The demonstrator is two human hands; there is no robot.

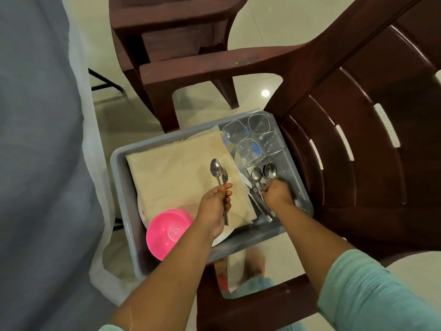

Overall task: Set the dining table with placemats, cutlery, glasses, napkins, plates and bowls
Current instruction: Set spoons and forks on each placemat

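A grey plastic tub (120, 168) sits on a brown chair seat. My left hand (214, 206) grips a spoon (216, 168) and a fork (224, 175) upright above beige folded placemats (171, 173). My right hand (278, 193) reaches into the tub's right side and pinches cutlery from a pile of spoons (267, 172) and knives (260, 206); which piece it holds is unclear. Several clear square glasses (253, 137) stand in the far right corner. Pink bowls (168, 231) lie on a white plate (220, 240) at the tub's near left.
The tub rests on a dark brown plastic armchair (358, 151). A second brown chair (171, 32) stands beyond it. The table with a grey-blue cloth (35, 151) fills the left side. Glossy cream floor tiles (260, 32) lie between.
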